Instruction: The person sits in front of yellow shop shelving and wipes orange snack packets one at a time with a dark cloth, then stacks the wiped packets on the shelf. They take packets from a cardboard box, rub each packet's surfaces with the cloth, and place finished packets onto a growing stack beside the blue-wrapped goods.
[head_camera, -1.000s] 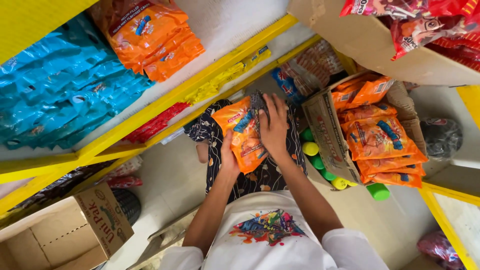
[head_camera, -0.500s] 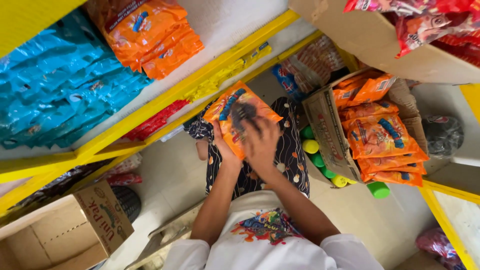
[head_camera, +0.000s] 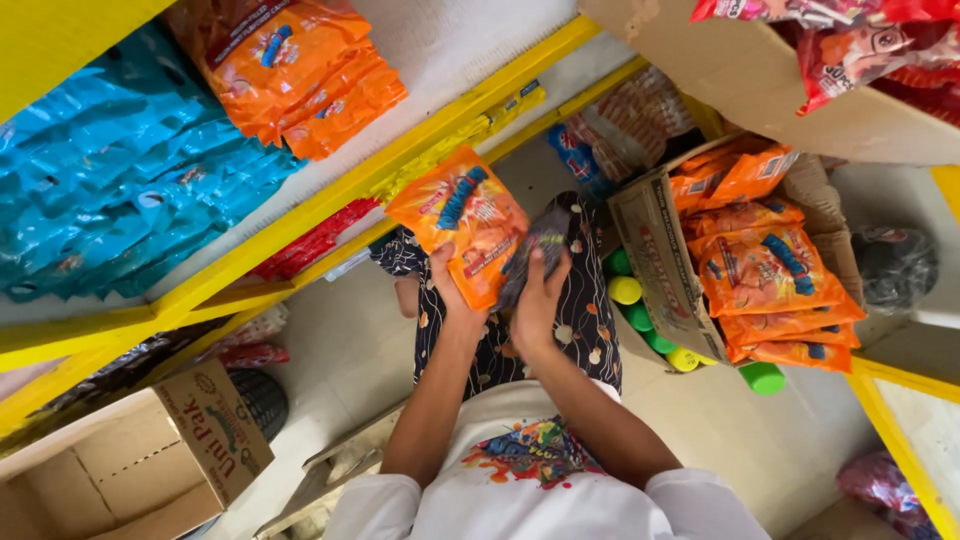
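Both hands grip a small stack of glossy orange foil snack packets in the middle of the scene; how many packets cannot be told. The left hand clamps the near edge, and the right hand clasps the blurred right side. The long axis tilts far-left. A brown cardboard box of matching packets sits right.

blurred dark packet between hands, red packets cropped by top edge

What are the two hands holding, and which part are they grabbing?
Both hold a small stack of orange plastic snack packets. The left hand grips the lower edge; the right hand clasps the lower right side, its grip partly blurred.
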